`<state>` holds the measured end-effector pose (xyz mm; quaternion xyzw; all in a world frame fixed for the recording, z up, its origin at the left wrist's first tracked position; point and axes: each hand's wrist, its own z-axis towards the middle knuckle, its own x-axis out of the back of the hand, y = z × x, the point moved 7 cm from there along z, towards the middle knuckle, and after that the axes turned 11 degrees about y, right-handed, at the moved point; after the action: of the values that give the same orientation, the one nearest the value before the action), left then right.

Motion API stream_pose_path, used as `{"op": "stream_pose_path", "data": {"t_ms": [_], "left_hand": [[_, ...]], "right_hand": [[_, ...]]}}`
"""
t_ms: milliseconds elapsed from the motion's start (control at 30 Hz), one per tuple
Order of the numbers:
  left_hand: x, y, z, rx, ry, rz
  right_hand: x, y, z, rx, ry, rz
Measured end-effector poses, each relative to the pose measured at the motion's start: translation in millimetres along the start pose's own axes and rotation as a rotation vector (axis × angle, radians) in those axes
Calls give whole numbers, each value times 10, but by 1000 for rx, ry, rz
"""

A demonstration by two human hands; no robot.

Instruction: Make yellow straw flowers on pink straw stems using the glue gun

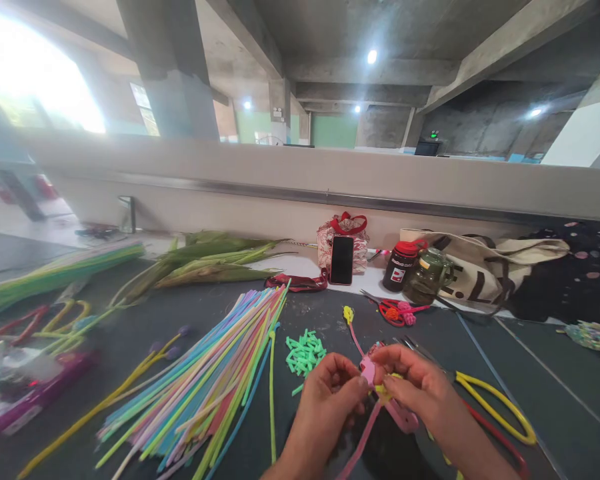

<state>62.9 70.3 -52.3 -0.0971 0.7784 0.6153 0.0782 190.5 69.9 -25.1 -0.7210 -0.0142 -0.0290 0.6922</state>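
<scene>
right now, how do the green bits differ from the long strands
The green bits are short; the long strands are far longer. The bits are all green, the strands many colours. The bits lie jumbled in a heap, the strands roughly side by side. Both rest on the dark table.

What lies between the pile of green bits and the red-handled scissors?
In the head view, a pink stem with a yellow tip; otherwise, dark tabletop shows.
</scene>
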Motion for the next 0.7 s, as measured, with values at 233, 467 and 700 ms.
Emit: {"op": "stream_pose_path", "data": {"t_ms": [233,467,700], "left_hand": [[-114,44,-109,-140,-18,379],[-65,-9,-65,-174,36,442],[-37,51,-84,-213,68,559]], "right_hand": [[-63,107,73,-66,-23,-30],[-59,175,124,-35,4,18],[-85,152,115,-13,-18,10]]}}
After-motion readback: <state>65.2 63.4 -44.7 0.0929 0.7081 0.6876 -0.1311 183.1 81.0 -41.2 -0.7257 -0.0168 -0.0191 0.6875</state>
